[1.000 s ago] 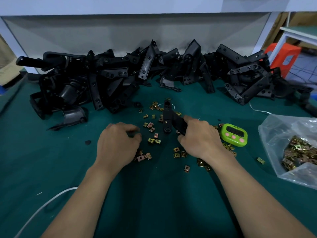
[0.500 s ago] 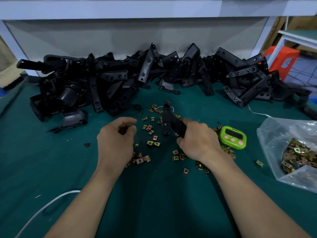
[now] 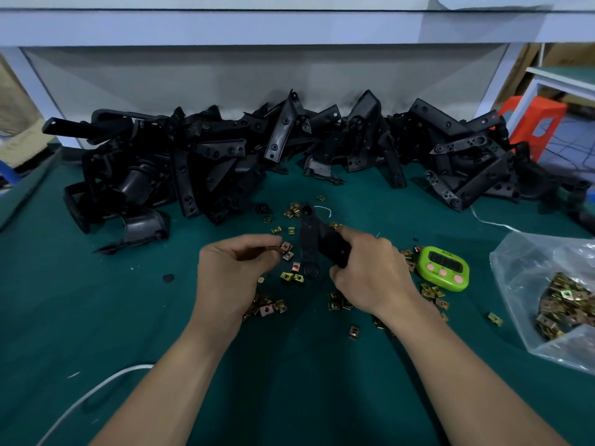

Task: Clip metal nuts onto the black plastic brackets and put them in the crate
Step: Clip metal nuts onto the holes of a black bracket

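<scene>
My right hand (image 3: 370,272) grips a black plastic bracket (image 3: 310,239) by its right arm, holding it just above the green mat. My left hand (image 3: 231,272) is raised to the bracket's left, its fingertips pinching a small metal nut (image 3: 284,246) close to the bracket's edge. Several brass-coloured loose nuts (image 3: 291,276) lie scattered on the mat under and around both hands. A long pile of black brackets (image 3: 289,149) runs across the back of the table. No crate is in view.
A green timer (image 3: 443,268) sits just right of my right hand. A clear plastic bag of nuts (image 3: 560,300) lies at the right edge. A white cable (image 3: 83,400) crosses the near left. An orange stool (image 3: 534,123) stands beyond the table's right end.
My left hand has lifted off the mat with a nut and moved right toward the bracket. My right hand has kept its grip on the bracket, barely shifting.
</scene>
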A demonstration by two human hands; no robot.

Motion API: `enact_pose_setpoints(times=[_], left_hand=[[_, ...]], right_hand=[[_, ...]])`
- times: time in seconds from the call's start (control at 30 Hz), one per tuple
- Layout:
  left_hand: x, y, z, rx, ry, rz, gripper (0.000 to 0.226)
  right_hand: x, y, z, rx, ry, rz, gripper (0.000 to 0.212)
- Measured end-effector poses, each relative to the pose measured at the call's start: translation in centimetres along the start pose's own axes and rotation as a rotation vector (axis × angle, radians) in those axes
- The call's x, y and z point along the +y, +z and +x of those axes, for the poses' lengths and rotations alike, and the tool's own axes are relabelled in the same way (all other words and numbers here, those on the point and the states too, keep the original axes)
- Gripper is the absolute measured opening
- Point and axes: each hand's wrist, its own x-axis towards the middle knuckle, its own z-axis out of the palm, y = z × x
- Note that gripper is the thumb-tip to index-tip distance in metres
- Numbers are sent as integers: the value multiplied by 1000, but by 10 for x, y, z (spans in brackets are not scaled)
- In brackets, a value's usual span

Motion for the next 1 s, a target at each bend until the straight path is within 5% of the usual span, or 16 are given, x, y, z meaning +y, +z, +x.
enact_pose_setpoints(times=[0.47, 0.63, 1.0], left_hand=[[3, 4, -5, -31, 17, 89, 30], [9, 6, -7, -155, -107, -28, 23], [10, 8, -11, -150, -123, -168, 35]], right_hand=[[-2, -2, -1, -20, 17, -15, 36], [-2, -5, -1, -14, -1, -70, 41], [0, -9, -1, 9, -49, -124, 46]])
